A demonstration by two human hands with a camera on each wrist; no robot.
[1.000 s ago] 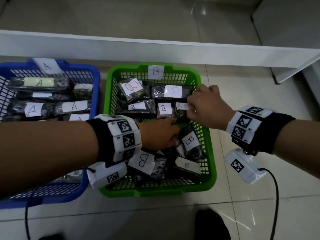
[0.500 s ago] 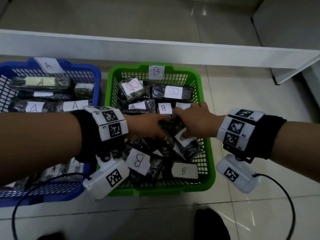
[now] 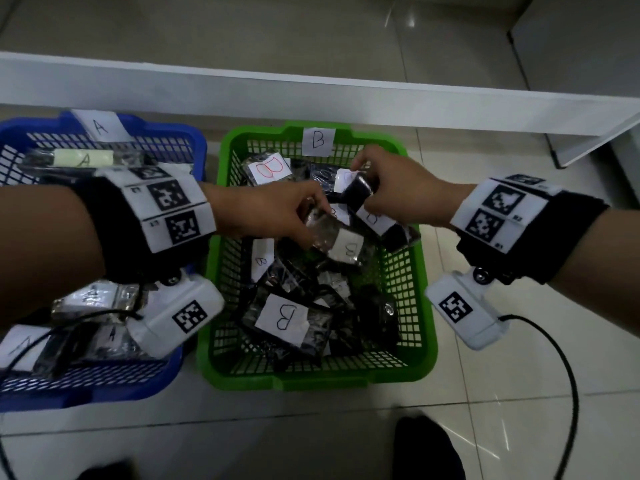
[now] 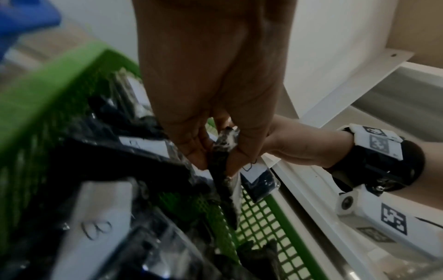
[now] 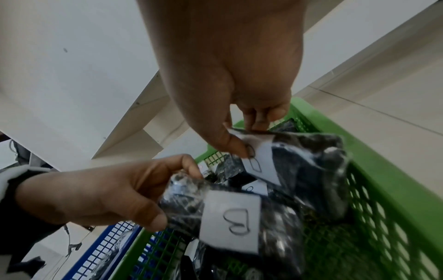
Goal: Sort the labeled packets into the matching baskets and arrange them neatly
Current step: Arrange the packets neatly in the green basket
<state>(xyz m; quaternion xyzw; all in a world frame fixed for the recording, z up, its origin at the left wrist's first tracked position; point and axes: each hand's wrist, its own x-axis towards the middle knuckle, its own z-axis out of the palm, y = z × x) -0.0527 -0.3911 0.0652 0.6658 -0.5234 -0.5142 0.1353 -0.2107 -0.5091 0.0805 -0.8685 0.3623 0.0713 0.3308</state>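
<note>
Both hands are over the green basket (image 3: 425,327), which carries a "B" tag on its far rim and holds several dark packets with white "B" labels. My left hand (image 3: 304,220) pinches the end of one B packet (image 3: 337,242), lifted above the pile; the same packet (image 5: 230,219) shows its label in the right wrist view. My right hand (image 3: 367,181) pinches another B packet (image 3: 358,190) by its top edge, with thumb and fingers on its label (image 5: 254,161). In the left wrist view my left hand (image 4: 217,157) clamps the packet's end.
The blue basket (image 3: 86,393) tagged "A" stands left of the green one and holds A packets. A white shelf edge (image 3: 311,95) runs behind both baskets. Bare tiled floor (image 3: 519,393) lies to the right, and a dark shoe (image 3: 426,448) is at the bottom.
Both hands rose from the middle of the green basket, each lifting a B packet. The right hand moved toward the far side; the left stays mid-basket.
</note>
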